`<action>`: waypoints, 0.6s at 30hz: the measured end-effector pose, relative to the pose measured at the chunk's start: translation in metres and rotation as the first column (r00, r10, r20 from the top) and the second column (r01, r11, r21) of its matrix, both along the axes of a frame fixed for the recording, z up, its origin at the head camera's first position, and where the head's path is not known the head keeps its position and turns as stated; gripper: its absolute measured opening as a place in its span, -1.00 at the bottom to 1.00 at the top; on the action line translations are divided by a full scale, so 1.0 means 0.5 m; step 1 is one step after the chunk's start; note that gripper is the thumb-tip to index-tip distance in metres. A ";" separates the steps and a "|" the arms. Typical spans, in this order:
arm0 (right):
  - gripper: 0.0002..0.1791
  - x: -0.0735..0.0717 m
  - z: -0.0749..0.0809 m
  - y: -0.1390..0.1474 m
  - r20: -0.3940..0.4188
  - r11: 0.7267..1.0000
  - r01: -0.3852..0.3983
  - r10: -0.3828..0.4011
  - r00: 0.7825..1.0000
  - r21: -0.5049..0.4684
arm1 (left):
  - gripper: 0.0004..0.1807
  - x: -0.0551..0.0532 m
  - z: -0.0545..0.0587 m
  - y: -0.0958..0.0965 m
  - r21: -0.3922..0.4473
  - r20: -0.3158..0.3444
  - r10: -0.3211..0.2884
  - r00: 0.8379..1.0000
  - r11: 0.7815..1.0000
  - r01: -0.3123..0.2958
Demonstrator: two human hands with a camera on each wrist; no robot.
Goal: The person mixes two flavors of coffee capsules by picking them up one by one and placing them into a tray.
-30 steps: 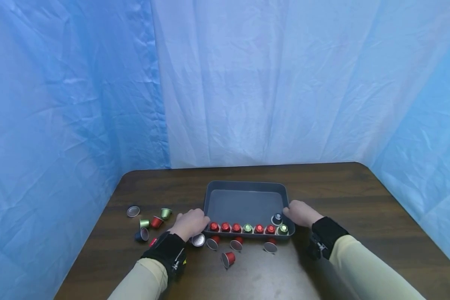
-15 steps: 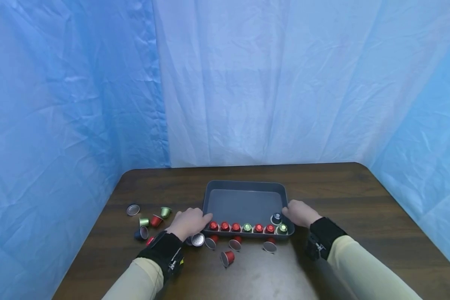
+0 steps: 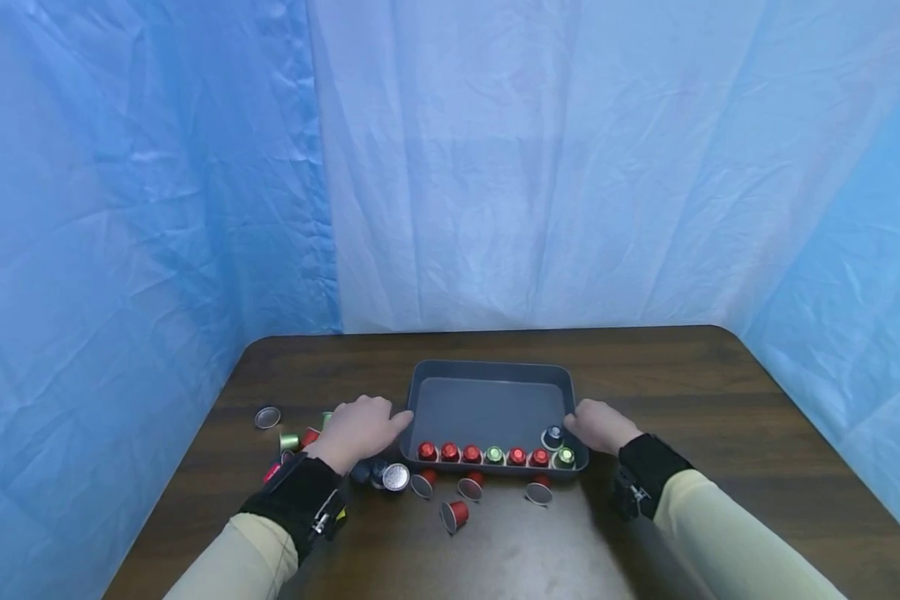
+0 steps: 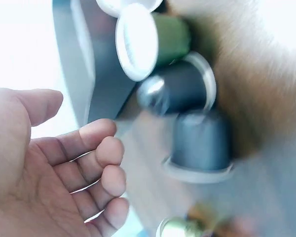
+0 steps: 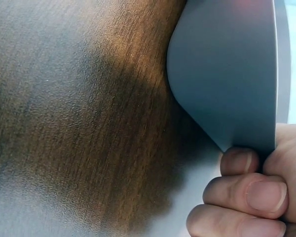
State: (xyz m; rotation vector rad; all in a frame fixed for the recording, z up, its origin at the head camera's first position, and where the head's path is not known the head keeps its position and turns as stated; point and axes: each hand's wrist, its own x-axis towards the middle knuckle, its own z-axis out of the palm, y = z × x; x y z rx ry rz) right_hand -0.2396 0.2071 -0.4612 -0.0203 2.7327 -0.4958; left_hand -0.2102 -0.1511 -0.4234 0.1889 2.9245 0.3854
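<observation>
A dark grey tray (image 3: 495, 407) sits mid-table, with a row of red coffee capsules (image 3: 449, 452) and green coffee capsules (image 3: 565, 457) along its near side. One dark capsule (image 3: 552, 437) stands behind the row's right end. My right hand (image 3: 602, 427) grips the tray's right wall; in the right wrist view its fingers (image 5: 266, 196) curl against the tray (image 5: 227, 69). My left hand (image 3: 360, 429) hovers left of the tray, holding nothing. The left wrist view shows its thumb spread and its fingers loosely bent, with blurred dark capsules (image 4: 203, 143) and a green capsule (image 4: 172, 37) beyond them.
Loose capsules lie before the tray, such as a tipped red one (image 3: 455, 516) and a silver-lidded one (image 3: 396, 477). More are scattered at the left, including a green one (image 3: 288, 442), partly behind my left arm. Blue curtains (image 3: 450, 167) surround the wooden table (image 3: 682, 375).
My left hand has let go of the tray's left edge and moved left and away from me, uncovering dark capsules beside the tray. The right hand stays on the tray.
</observation>
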 end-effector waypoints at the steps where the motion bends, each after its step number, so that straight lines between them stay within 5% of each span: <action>1: -0.70 0.000 -0.001 0.001 -0.004 1.000 -0.003 0.003 1.000 0.001 | -0.51 0.000 0.008 -0.007 0.009 -0.006 0.002 1.000 1.000 -0.002; 10: -0.70 0.004 -0.005 0.009 -0.018 1.000 -0.011 0.011 1.000 0.002 | -0.49 -0.013 0.068 -0.108 -0.018 -0.002 0.040 0.999 0.999 -0.040; 18: -0.70 0.009 -0.001 0.005 -0.039 0.999 -0.035 0.035 0.999 0.009 | -0.45 -0.012 0.088 -0.219 -0.054 0.022 0.081 0.996 0.995 -0.080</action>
